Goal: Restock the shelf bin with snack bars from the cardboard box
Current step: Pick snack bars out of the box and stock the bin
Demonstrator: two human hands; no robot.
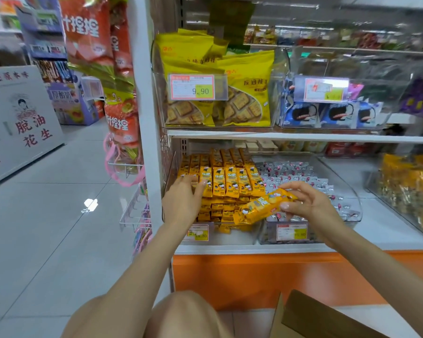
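Careful, your right hand only pinches the bars just over the bin front while your left hand rests flat-fingered on the stacked row, so a loose pinch could drop them outside.

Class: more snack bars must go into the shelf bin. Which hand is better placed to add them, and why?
Right. The right hand pinches yellow snack bars just above the front of the shelf bin; the left hand holds none and rests on the stacked rows.
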